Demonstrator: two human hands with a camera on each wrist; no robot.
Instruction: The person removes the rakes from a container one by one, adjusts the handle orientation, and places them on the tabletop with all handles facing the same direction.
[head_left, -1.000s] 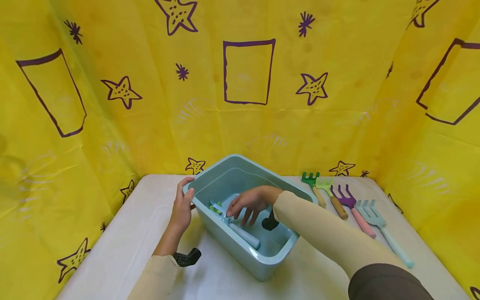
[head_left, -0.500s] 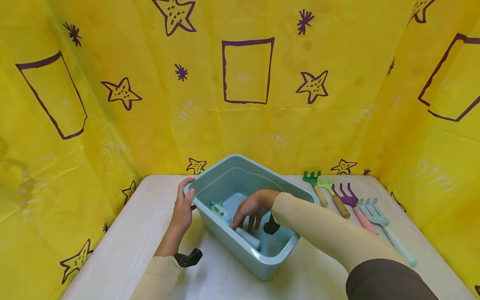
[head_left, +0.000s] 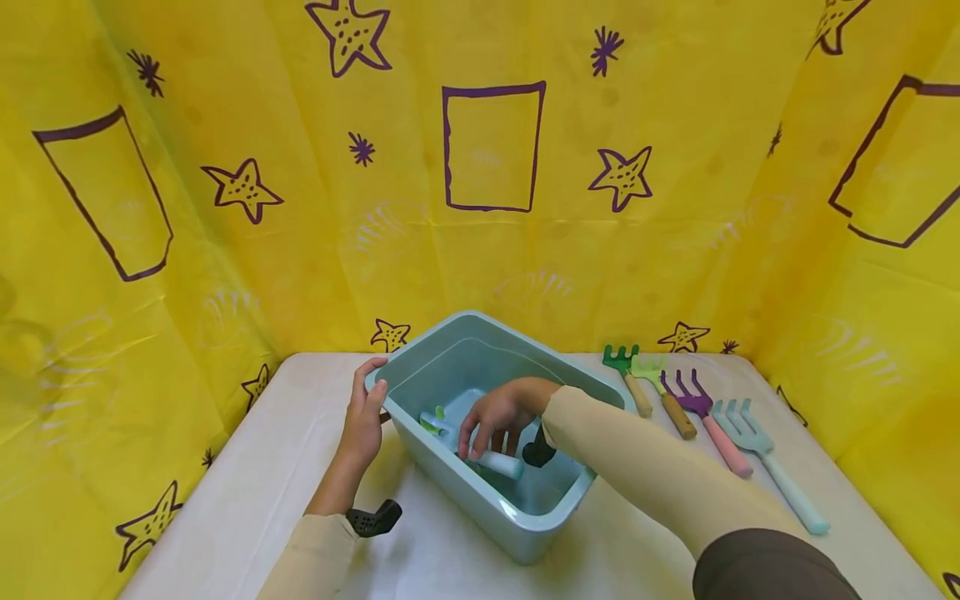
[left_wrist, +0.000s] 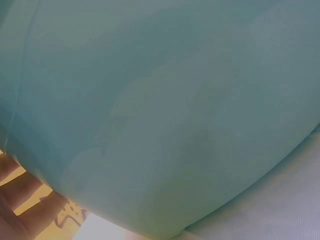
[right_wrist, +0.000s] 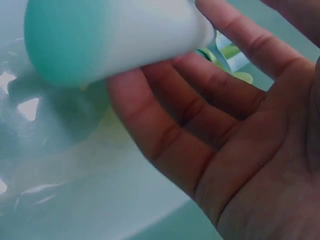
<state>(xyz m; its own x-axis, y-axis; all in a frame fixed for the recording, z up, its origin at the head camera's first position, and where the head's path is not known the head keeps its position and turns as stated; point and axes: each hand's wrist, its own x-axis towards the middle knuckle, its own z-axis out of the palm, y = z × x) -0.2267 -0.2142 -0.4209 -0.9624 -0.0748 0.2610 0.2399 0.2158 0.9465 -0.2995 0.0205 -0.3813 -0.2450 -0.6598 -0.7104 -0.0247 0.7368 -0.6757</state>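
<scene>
A blue plastic bin (head_left: 457, 479) stands at an angle on the table. My left hand (head_left: 363, 425) grips its left corner, thumb over the rim; in the left wrist view the bin wall (left_wrist: 175, 110) fills most of the picture, with fingers (left_wrist: 40, 215) at its edge. Inside the bin, my right hand (head_left: 495, 417) holds a hand tool by its pale blue handle (head_left: 504, 465). In the right wrist view, fingers support this handle (right_wrist: 145, 35) from below, its teal end pointing left. The tool's head is mostly hidden. Another tool with green parts (head_left: 431, 423) lies beyond it in the bin.
Several small garden hand forks lie right of the bin: a dark green one (head_left: 639, 395), a light green one (head_left: 677, 415), a purple one with a pink handle (head_left: 726, 447) and a pale blue one (head_left: 795, 492). A yellow patterned cloth (head_left: 495, 250) encloses the table (head_left: 300, 417).
My right hand has gone from hovering over the pale blue handle to holding it, and the handle has risen and tilted off the bin's side. My left hand stays on the rim.
</scene>
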